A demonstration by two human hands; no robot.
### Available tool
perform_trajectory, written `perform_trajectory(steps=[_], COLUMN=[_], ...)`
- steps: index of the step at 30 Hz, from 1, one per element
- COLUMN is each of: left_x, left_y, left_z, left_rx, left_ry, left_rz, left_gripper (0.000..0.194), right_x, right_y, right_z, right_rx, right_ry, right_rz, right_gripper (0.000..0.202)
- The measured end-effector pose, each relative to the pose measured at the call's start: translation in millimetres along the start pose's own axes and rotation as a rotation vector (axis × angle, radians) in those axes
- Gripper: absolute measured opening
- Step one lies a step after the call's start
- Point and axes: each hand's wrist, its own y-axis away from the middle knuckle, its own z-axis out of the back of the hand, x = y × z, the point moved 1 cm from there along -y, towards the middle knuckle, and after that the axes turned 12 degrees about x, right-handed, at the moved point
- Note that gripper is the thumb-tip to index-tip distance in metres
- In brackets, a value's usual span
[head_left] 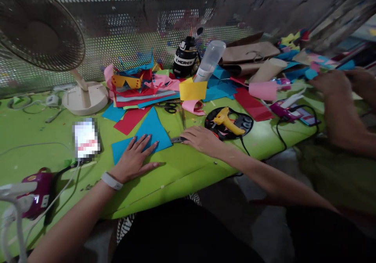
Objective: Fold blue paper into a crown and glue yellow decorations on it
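My left hand (137, 157), wearing a pale wristband, lies flat with fingers spread on a sheet of blue paper (154, 128). The sheet has a pointed upper corner and rests on the green table. At its right edge, my right hand (202, 139) curls palm-down over what looks like a pair of scissors (176, 139). Their metal blades point left and touch or nearly touch the paper. A bit of red shows behind the hand, but most of the handles are hidden under it.
A yellow glue gun (227, 121) lies on a black mat right of my right hand. Behind are dark-handled scissors (169, 107), coloured paper, a black bottle (185, 57) and a fan (85, 98). A phone (86, 139) lies left. Another person's hands (333, 85) work at far right.
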Motion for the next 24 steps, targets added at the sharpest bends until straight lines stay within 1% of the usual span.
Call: perform_trajectory(steps=[6, 11, 16, 19, 24], left_x=[0, 1, 1, 0, -1], left_y=[-1, -1, -2, -1, -1], left_z=[0.1, -1.3, -0.3, 0.3, 0.0], left_rx=[0.002, -0.017, -0.03, -0.02, -0.019], left_ry=[-0.013, -0.001, 0.013, 0.003, 0.008], left_rz=[0.018, 0.013, 0.012, 0.021, 0.024], left_gripper=[0.076, 0.075, 0.076, 0.077, 0.077], right_x=[3, 3, 1, 4, 13], right_y=[-6, -6, 4, 7, 2], right_z=[-4, -6, -8, -9, -8], right_rx=[-0.075, -0.065, -0.051, -0.053, -0.078], right_ry=[-0.081, -0.152, -0.215, -0.215, -0.179], right_rz=[0.004, -0.025, -0.045, -0.063, -0.079], right_gripper=[0.028, 0.027, 0.027, 0.029, 0.028])
